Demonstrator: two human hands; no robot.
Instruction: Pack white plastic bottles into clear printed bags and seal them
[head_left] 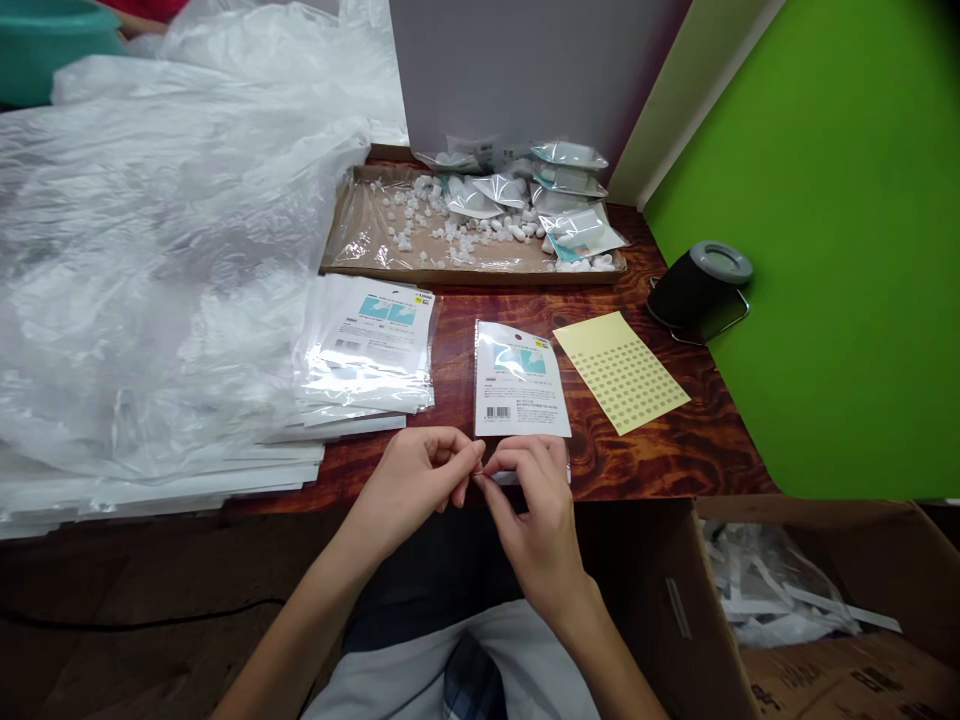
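Observation:
A flat clear plastic package (521, 385) with a white printed card, two blue pictures and a barcode lies on the table in front of me. At its lower left corner, the fingertips of my left hand (431, 475) and my right hand (536, 490) meet in a pinch on the bag's edge. Whatever thin bit is between the fingertips is too small to tell. My right hand covers most of the package's lower end. To its right lies a yellow sheet (622, 370) with rows of small round stickers. A stack of similar packages (371, 345) is on the left.
Behind the packages is a shallow cardboard tray (450, 275) with small white pieces and filled packets (577, 230). Large clear plastic sheets (165, 270) cover the left side. A black cylindrical speaker (697, 290) stands by the green panel (840, 250). An open carton (724, 620) holds plastic scraps below right.

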